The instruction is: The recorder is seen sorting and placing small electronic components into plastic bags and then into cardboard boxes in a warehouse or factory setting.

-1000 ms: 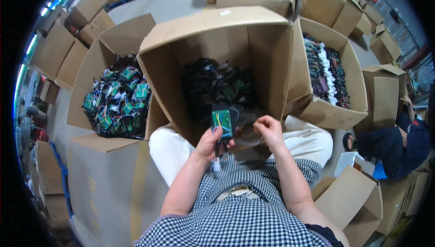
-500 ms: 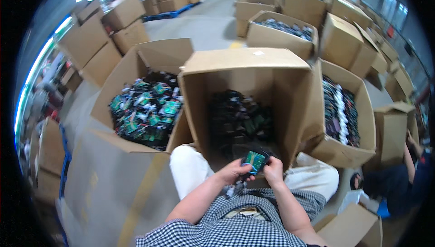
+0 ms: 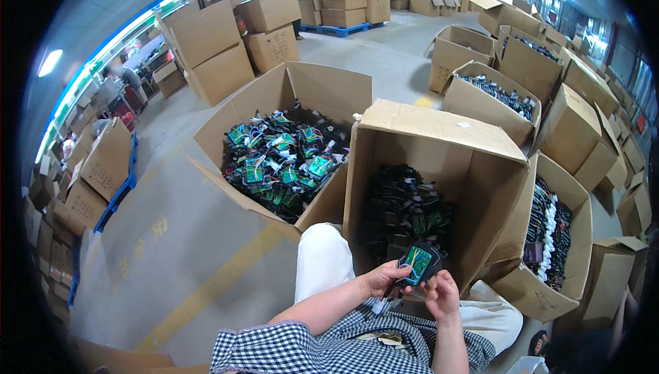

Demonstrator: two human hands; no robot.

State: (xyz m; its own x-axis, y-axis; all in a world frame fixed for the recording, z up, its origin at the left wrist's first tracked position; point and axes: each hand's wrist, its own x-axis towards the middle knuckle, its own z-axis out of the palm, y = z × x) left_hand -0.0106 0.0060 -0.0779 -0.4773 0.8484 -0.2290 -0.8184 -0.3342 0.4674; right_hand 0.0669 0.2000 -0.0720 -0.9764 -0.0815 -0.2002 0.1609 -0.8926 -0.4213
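My left hand (image 3: pixel 386 280) grips a circuit board unit (image 3: pixel 418 265), a green board with coloured wires set against a black housing. Its thumb lies along the board's left edge, and a cable with a pale connector (image 3: pixel 379 305) hangs below that hand. Beside the unit's lower right edge is my right hand (image 3: pixel 441 296), its fingers bent and pinched together; whatever they hold is too small to make out. Both hands are over the near edge of a tall open cardboard box (image 3: pixel 439 123), in which dark wired units (image 3: pixel 405 202) are heaped.
On the left stands an open box (image 3: pixel 329 80) heaped with green boards and wires. A box (image 3: pixel 576 237) of dark cables with a white strip is at the right. More cartons (image 3: pixel 220 51) and blue pallets (image 3: pixel 120 192) stand beyond. Another person's foot (image 3: pixel 539 342) shows at lower right.
The view has swung left and up, so the boxes sit further right in it. My right hand has come off the board's right side to below its lower right edge; my left keeps its grip.
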